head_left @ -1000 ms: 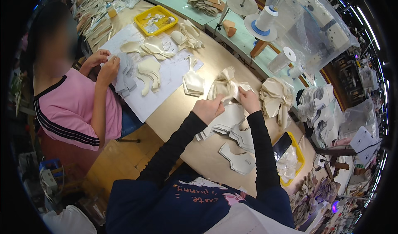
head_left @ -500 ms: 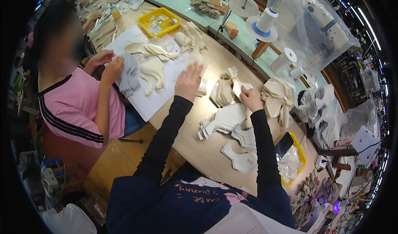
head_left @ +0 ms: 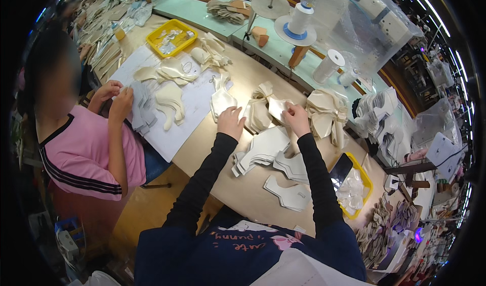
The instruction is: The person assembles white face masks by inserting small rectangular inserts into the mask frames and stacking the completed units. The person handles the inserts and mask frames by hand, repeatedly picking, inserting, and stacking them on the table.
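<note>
My right hand point(head_left: 295, 119) pinches the edge of a shiny cream cut piece point(head_left: 277, 107), which lies against a fanned bundle of cream pieces point(head_left: 259, 115). To its left, my left hand point(head_left: 231, 123) rests with its fingers apart at the lower end of another cream stack point(head_left: 221, 97). Whether those fingertips grip a piece is hard to see. Nearer to me lie thick pale-grey curved pieces in a stack point(head_left: 263, 147), with a smaller stack point(head_left: 292, 165) beside it and a separate grey piece point(head_left: 287, 192) below.
A gathered cream bundle point(head_left: 326, 111) sits right of my right hand. A yellow tray point(head_left: 368, 177) holds wrapped pieces, with a phone point(head_left: 341, 170) at its edge. Another yellow tray point(head_left: 151, 39) stands far left. Beside me, a person in pink point(head_left: 96, 147) handles grey pieces. Thread cones point(head_left: 302, 17) stand behind.
My left hand has come down and nearer, off the far cream stack, which now shows uncovered. My right hand still holds the cream piece. The whole view has shifted slightly.
</note>
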{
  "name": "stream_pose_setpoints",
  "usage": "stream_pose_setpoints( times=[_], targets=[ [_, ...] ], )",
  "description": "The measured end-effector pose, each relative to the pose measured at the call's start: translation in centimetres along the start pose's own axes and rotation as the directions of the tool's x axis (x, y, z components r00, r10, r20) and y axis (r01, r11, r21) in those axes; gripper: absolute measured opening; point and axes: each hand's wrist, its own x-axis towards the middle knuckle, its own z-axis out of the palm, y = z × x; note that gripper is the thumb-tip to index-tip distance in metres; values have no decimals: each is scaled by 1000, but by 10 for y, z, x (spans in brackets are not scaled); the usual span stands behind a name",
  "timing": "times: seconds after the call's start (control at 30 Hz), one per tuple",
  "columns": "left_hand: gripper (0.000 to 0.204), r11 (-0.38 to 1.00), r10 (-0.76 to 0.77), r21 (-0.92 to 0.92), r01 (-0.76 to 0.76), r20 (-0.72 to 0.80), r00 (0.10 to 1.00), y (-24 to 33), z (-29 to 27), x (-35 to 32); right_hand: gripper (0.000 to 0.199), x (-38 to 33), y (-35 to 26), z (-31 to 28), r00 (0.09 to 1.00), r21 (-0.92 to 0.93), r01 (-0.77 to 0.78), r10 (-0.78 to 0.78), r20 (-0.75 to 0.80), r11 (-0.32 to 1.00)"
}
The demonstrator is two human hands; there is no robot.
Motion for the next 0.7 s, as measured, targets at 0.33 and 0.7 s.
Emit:
stream_pose_setpoints(
  times=[0.33, 0.7],
  targets=[
    [51, 338, -254, -630, 700, 655, 712, 59, 90, 54, 46, -14, -5, -6, 988, 226, -59, 90, -127, 972],
    [39, 235, -131, -804, 546, 530, 838, 30, 100, 35, 21, -45, -52, 8, 999, 532, 26, -36, 8, 846]
  ],
)
